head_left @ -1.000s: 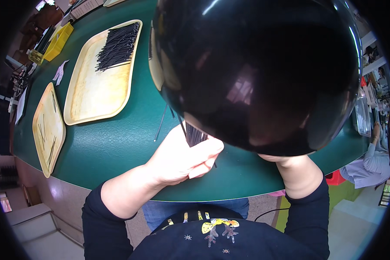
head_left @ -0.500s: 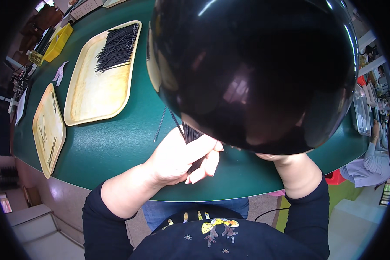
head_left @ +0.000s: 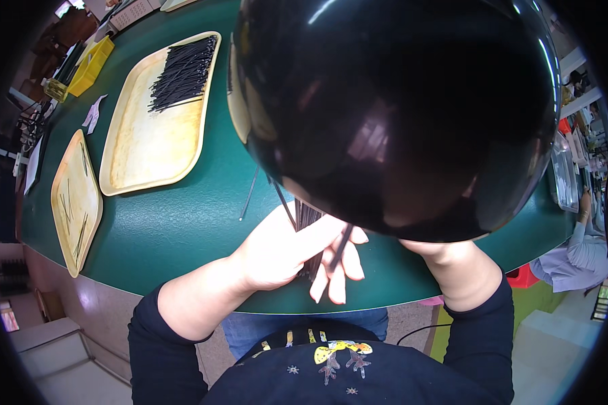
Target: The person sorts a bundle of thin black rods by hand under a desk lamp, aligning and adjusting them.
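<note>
My left hand (head_left: 277,250) is closed round a bundle of thin black rods (head_left: 307,214), its thumb lying across them and its fingertips loosely apart below. One dark rod (head_left: 341,248) slants out beside the thumb, over the fingers. A large glossy black dome, like a lamp shade (head_left: 398,121), covers the upper end of the bundle from view. Of my right hand (head_left: 432,248) only the heel and wrist show under the dome's lower rim; its fingers are hidden. A loose thin rod (head_left: 249,194) lies on the table left of the bundle.
Left on the green table (head_left: 182,229) stands a large cream tray (head_left: 148,152) with a heap of black rods (head_left: 186,71). Beside it is a smaller tray (head_left: 76,202) holding several thin rods. A yellow bin (head_left: 91,66) stands farther back. Another person's sleeve (head_left: 588,244) shows at far right.
The fingers of my left hand have loosened and spread downward, and a slanting rod now shows beside the thumb. The bundle has shifted slightly right. My right wrist has hardly moved.
</note>
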Demonstrator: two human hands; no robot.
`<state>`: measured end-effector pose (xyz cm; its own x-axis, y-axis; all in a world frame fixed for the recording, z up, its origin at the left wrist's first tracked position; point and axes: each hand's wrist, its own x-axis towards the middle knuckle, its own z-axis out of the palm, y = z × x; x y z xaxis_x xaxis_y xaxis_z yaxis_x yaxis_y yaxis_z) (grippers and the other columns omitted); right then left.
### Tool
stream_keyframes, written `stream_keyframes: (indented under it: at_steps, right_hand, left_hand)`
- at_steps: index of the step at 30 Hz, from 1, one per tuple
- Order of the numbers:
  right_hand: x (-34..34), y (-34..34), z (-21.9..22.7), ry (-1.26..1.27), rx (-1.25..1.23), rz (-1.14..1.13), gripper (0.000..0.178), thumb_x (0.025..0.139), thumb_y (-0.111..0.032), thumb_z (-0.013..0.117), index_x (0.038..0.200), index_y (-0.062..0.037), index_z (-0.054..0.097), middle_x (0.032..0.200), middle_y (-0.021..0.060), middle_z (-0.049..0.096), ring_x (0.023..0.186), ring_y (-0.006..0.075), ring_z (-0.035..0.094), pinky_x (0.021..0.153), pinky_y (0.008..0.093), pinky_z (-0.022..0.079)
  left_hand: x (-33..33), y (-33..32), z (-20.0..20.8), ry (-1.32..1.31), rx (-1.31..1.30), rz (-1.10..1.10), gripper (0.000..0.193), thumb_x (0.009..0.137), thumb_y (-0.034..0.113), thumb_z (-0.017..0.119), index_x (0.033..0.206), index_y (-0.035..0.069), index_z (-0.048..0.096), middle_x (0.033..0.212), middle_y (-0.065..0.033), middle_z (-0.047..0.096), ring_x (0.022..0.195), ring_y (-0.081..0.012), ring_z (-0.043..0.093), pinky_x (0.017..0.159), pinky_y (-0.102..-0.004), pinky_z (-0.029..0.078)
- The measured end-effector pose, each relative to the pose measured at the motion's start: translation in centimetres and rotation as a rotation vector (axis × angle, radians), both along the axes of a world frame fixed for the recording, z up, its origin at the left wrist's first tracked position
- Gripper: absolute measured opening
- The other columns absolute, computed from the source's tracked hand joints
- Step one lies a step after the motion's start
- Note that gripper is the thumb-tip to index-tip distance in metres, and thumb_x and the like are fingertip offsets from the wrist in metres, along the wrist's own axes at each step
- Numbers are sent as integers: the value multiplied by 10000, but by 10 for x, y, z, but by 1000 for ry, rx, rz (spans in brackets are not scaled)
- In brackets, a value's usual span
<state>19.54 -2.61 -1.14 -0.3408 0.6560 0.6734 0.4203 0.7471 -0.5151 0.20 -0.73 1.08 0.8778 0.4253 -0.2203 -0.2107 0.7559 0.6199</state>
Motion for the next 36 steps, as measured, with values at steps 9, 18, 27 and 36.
stream_keyframes:
  at_steps: [9,18,27,36]
  right_hand:
    - [-15,2,24,110,-322,158,160,656,-71,614,778,11,551,716,76,568,640,149,559,583,246,447]
    - [-29,2,4,373,-124,-159,146,705,2,528,849,19,548,848,101,563,786,201,545,724,309,422]
    - [-10,5,9,81,84,89,109,674,-31,574,780,-38,594,780,79,590,726,229,572,722,302,434]
    - [-19,0,-5,639,-311,-24,362,707,4,553,1046,53,437,1008,128,511,929,219,500,834,308,377]
  left_hand:
    - [-4,2,-2,173,206,-49,202,830,130,423,804,-23,551,590,-76,556,376,-50,395,369,-170,315]
    - [-1,3,-3,90,52,157,271,813,89,455,557,3,478,466,-28,441,327,-51,339,322,-177,248]
    - [-7,4,0,-68,-235,-3,244,831,138,449,638,-4,494,505,-38,456,334,-43,351,316,-163,246]
    - [-2,4,-1,165,140,177,314,816,104,464,517,6,471,457,-38,455,308,-67,362,316,-182,267]
